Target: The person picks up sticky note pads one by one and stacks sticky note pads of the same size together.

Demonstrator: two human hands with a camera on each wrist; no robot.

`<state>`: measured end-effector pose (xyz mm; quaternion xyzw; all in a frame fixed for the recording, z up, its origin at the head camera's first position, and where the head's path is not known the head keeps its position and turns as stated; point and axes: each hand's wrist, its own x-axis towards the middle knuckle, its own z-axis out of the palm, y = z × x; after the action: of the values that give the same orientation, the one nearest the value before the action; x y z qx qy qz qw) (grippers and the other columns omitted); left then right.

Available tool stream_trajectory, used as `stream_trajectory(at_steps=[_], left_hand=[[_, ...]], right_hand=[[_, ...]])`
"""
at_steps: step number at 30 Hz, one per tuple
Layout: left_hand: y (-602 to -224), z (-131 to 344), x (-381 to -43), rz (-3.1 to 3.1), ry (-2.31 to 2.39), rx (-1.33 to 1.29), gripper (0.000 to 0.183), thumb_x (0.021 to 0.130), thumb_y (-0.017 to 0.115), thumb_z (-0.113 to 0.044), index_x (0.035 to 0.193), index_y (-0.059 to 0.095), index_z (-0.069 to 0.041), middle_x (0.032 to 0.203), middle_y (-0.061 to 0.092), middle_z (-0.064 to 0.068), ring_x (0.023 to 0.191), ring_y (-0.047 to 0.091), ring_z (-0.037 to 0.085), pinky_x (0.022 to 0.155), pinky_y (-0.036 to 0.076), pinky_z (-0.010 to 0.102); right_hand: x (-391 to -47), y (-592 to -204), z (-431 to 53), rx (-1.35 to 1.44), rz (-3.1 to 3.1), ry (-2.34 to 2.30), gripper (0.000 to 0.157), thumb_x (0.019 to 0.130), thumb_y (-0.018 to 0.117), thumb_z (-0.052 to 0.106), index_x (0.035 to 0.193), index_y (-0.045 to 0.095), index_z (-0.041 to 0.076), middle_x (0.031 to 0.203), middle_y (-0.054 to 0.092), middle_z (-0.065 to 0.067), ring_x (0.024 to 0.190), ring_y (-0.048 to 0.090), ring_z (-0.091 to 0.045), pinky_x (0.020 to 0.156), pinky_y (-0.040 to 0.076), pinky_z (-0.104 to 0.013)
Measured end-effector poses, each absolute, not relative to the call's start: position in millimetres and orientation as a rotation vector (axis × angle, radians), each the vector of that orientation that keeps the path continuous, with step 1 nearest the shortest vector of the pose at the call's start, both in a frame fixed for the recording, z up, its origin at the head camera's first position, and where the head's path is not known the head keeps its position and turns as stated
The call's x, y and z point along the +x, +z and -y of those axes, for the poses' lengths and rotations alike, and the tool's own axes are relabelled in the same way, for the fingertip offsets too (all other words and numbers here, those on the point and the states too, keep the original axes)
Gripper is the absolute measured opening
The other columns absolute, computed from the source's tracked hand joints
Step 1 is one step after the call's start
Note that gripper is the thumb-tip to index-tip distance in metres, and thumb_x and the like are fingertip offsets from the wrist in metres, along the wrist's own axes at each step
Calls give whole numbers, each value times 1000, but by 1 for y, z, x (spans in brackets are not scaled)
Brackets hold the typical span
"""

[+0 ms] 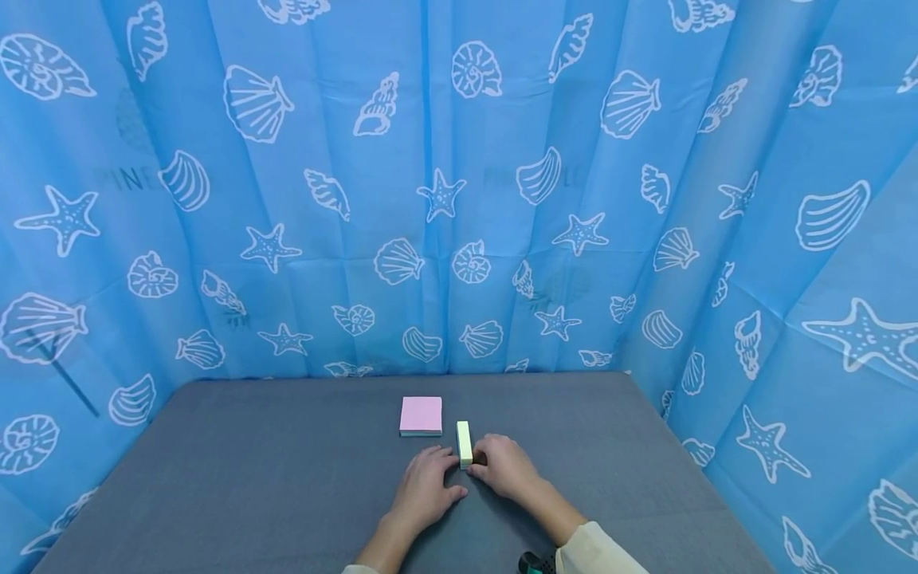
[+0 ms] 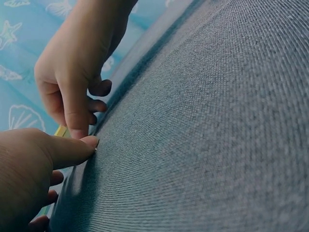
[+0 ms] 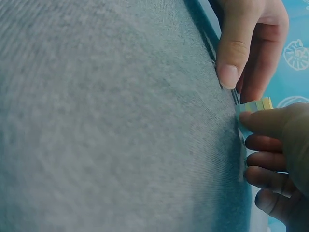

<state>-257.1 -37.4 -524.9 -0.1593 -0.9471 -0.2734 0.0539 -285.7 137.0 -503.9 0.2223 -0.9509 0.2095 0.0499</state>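
Note:
A narrow stack of sticky notes (image 1: pixel 464 443), yellow on top with bluish and green layers beneath, lies lengthwise on the grey table. My left hand (image 1: pixel 425 488) is on its left, fingers fairly straight and fingertips at its side, thumb spread apart. From the right, my right hand (image 1: pixel 506 465) holds the near end, with thumb and index finger bent around it. The right wrist view shows the layered stack (image 3: pixel 255 105) partly hidden behind the right thumb. In the left wrist view, only a yellow corner of the stack (image 2: pixel 60 130) shows between the hands.
A square pink sticky note pad (image 1: pixel 421 415) lies farther back, left of the narrow stack. Blue curtains (image 1: pixel 430 199) with white shell prints hang behind the table (image 1: pixel 272 470) and along its right side. A dark wrist device (image 1: pixel 536 563) shows beside the right sleeve.

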Motion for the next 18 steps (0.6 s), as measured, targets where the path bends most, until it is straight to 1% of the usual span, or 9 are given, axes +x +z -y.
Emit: stream_trajectory(at_steps=[5,18], left_hand=[[-526,38,-256,2865,-857,-462,53,76,83,-32,122,67,-10,127,62,8,124,51,32,100,39,53],[-525,38,-255,2870,-865,-463,53,77,82,-32,123,66,-11,128,62,7,124,51,30,100,39,53]], right_hand=[[-286,-501,-140,717,2858,625,16,85,76,29,79,70,15,68,48,11,59,44,-5,55,38,-24],[-285,-498,-139,775,2814,579,15,86,75,27,80,70,14,69,47,11,59,43,-5,55,38,-23]])
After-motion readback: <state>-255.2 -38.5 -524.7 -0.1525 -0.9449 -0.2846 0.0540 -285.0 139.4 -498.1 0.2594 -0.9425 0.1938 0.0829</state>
